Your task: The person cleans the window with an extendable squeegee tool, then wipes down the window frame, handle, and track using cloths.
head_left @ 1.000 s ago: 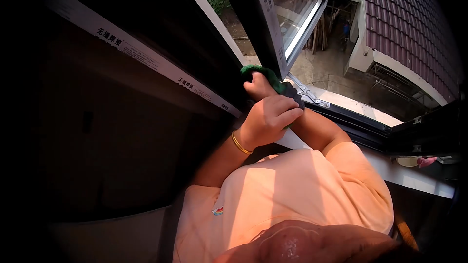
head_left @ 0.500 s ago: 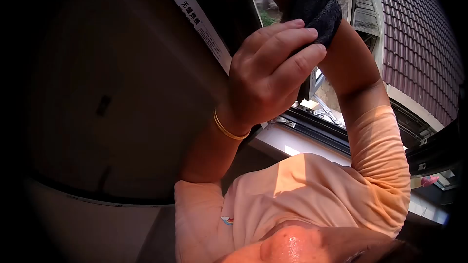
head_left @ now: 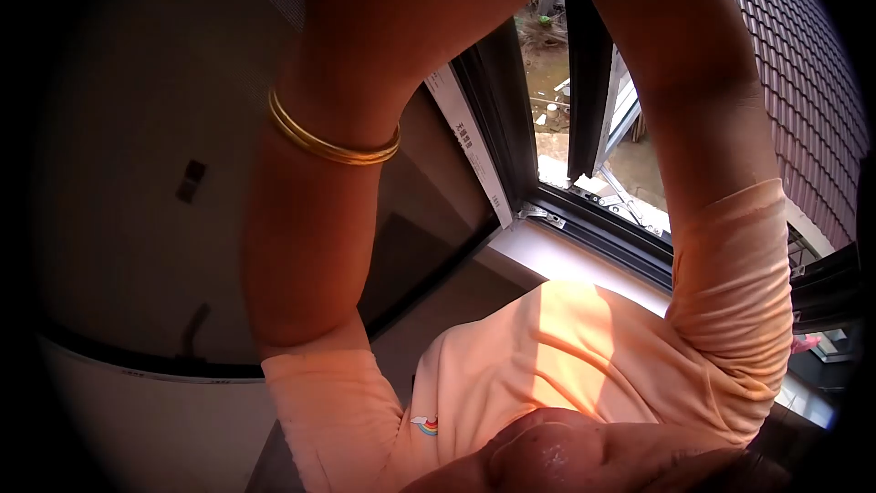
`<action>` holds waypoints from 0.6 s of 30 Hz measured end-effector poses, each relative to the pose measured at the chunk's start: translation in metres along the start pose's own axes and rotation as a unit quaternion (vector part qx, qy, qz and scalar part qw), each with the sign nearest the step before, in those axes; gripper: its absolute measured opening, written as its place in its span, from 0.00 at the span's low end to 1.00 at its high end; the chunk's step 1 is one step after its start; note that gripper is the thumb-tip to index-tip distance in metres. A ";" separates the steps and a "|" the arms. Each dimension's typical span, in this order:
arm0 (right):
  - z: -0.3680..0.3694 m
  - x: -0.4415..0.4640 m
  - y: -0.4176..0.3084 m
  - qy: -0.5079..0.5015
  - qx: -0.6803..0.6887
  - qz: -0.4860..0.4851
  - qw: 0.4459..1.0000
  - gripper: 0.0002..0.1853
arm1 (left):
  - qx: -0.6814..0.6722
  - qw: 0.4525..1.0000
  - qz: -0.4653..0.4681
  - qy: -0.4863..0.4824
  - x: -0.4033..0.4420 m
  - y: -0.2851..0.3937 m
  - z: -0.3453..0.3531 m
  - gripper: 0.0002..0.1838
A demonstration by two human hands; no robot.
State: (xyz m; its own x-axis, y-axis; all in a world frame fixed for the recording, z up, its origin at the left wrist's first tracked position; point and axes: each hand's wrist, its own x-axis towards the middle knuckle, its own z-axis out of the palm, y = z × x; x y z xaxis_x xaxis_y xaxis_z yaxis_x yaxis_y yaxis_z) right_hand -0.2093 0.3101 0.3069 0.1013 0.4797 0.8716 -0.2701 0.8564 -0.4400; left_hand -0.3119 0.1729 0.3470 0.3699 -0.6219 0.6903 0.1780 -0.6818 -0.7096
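My left hand (head_left: 447,0) is raised at the top of the head view, dark in shadow. Its fingers lie beyond the top edge, so what they touch or hold is hidden. A gold bangle (head_left: 347,154) circles the left wrist. My right forearm (head_left: 689,23) reaches upward too, and the right hand is out of frame. Between the two arms stands the dark window frame (head_left: 497,100), along which runs a white printed strip (head_left: 467,141). The hand nearest this frame is the left.
Metal hinge hardware (head_left: 540,215) sits at the frame's lower corner, above a white sill (head_left: 566,260). A large dark panel (head_left: 164,246) fills the left. Outside, a tiled roof (head_left: 808,82) shows at right. My peach shirt (head_left: 511,356) covers the lower middle.
My left hand has left the black cloth by the right forearm and moved up and leftward, its fingers out of view. The cloth is no longer visible. More of the window frame shows.
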 end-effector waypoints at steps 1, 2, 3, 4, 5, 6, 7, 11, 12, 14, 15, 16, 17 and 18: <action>-0.006 -0.017 0.005 0.005 0.012 0.017 1.000 0.23 | -0.019 1.000 0.005 0.001 -0.005 0.008 0.000 0.20; -0.010 -0.032 0.011 0.006 0.028 0.033 0.999 0.23 | -0.004 0.999 -0.038 -0.020 -0.006 0.013 -0.001 0.20; -0.015 -0.051 0.017 0.010 0.043 0.052 0.998 0.23 | 0.003 0.994 -0.091 -0.052 -0.011 0.026 -0.002 0.20; -0.020 -0.070 0.023 0.014 0.058 0.069 0.996 0.24 | 0.009 0.988 -0.133 -0.079 -0.017 0.037 0.000 0.20; -0.026 -0.092 0.030 0.019 0.074 0.089 0.993 0.24 | 0.008 0.979 -0.174 -0.107 -0.024 0.050 0.001 0.20; -0.030 -0.119 0.037 0.020 0.100 0.112 0.988 0.25 | 0.013 0.965 -0.224 -0.137 -0.036 0.063 0.002 0.22; -0.034 -0.145 0.044 0.026 0.120 0.135 0.983 0.25 | -0.022 0.963 -0.231 -0.134 -0.046 0.073 0.009 0.22; -0.048 -0.236 0.060 0.047 0.170 0.205 0.963 0.27 | -0.134 0.938 -0.282 -0.149 -0.084 0.139 0.039 0.20; -0.052 -0.255 0.059 0.048 0.173 0.216 0.960 0.27 | -0.155 0.930 -0.296 -0.156 -0.097 0.157 0.047 0.20; -0.066 -0.284 0.050 0.042 0.155 0.220 0.962 0.28 | -0.188 0.907 -0.340 -0.159 -0.112 0.191 0.063 0.20; -0.075 -0.296 0.040 0.021 0.103 0.208 0.972 0.27 | -0.199 0.895 -0.366 -0.161 -0.117 0.204 0.069 0.22; -0.085 -0.306 0.030 -0.001 0.052 0.197 0.979 0.26 | -0.205 0.893 -0.367 -0.158 -0.122 0.210 0.076 0.22; -0.095 -0.318 0.020 -0.021 0.000 0.187 0.982 0.25 | -0.211 0.881 -0.399 -0.144 -0.124 0.215 0.082 0.22; -0.104 -0.330 0.010 -0.037 -0.053 0.178 0.982 0.24 | -0.219 0.866 -0.431 -0.131 -0.126 0.220 0.088 0.22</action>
State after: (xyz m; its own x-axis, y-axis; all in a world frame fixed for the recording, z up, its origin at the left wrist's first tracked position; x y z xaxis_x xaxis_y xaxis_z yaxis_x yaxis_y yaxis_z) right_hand -0.1456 0.1799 -0.0079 -0.0521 0.7407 0.6698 -0.1746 0.6536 -0.7364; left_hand -0.2388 0.1354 0.0916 0.4759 0.2592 0.8405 0.1485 -0.9656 0.2137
